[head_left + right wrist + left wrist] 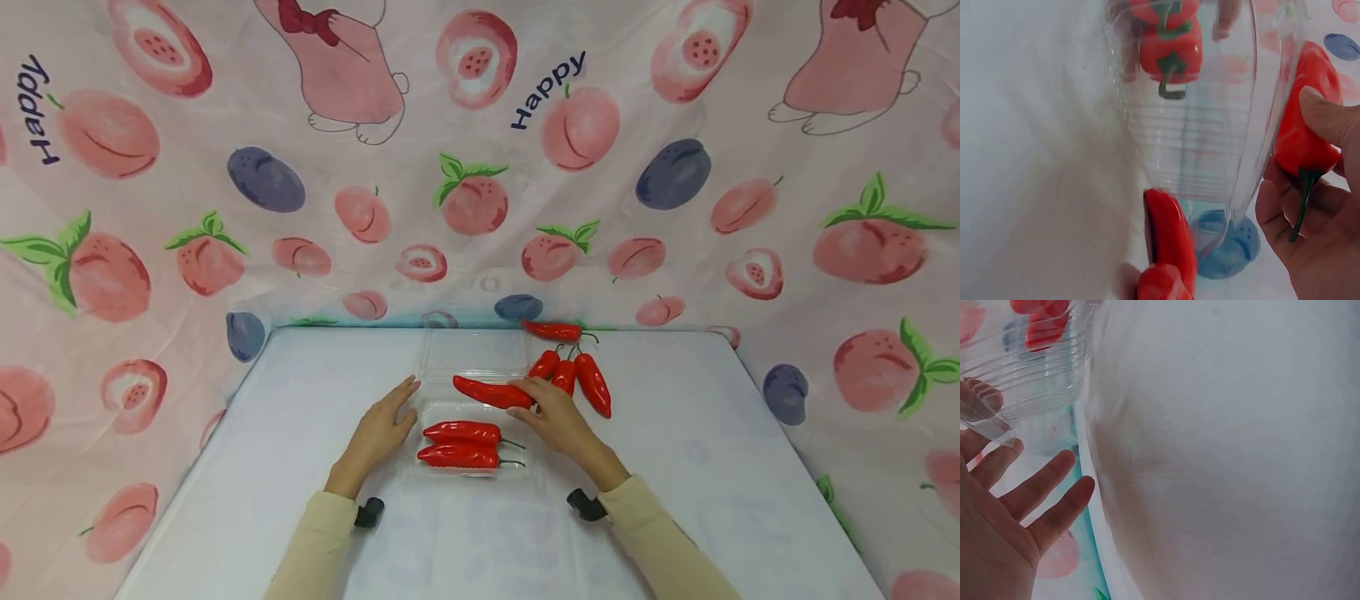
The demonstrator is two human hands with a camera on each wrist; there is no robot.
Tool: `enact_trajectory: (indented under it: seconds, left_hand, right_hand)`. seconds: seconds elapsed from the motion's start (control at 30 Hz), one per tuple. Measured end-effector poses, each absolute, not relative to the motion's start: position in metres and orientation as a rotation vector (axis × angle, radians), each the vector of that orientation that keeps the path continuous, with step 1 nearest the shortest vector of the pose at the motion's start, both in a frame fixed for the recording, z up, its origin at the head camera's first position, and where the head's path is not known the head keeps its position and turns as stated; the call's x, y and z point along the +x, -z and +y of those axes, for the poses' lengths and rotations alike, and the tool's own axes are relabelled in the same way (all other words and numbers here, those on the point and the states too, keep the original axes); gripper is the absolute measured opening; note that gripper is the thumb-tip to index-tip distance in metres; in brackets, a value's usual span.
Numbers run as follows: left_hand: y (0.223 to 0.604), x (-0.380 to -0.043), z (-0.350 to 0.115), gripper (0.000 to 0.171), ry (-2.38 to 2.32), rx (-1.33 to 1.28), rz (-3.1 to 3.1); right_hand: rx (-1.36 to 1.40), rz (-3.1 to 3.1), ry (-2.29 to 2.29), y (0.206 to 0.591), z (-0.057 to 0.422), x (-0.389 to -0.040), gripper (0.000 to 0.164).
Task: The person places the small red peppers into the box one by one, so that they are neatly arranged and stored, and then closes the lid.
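Observation:
A clear plastic container [444,410] with its lid [474,354] folded back lies in the middle of the table. Two red peppers [459,455] rest in its near part, side by side, stems to the right. My right hand [557,418] holds another red pepper [483,392] over the container's far part, its tip pointing left. In the right wrist view, thumb and fingers grip this pepper [1310,119] near its green stem. At the container's left side is my left hand [377,432], fingers extended and spread; in the left wrist view the thumb shows through the clear rim [1004,432].
Several loose red peppers [594,385] lie right of the lid, with one more pepper [553,332] at the table's back edge. The white table [675,467] ends against a fruit-patterned cloth [480,125] hanging behind it.

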State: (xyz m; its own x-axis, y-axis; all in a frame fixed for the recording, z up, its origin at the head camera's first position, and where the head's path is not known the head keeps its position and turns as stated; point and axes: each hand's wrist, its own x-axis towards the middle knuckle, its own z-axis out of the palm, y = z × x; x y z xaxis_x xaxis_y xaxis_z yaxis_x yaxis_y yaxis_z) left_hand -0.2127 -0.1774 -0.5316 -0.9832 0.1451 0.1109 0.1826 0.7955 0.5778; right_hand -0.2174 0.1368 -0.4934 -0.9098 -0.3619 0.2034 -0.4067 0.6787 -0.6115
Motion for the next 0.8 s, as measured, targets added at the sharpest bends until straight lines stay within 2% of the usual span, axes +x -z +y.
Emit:
enact_trajectory:
  seconds: [0.8]
  left_hand:
    - [0.529,-0.211,-0.177,0.052,0.957,-0.284,-2.913]
  right_hand:
    - [0.689,-2.957,-0.973,0.499,0.108,-0.22,0.055]
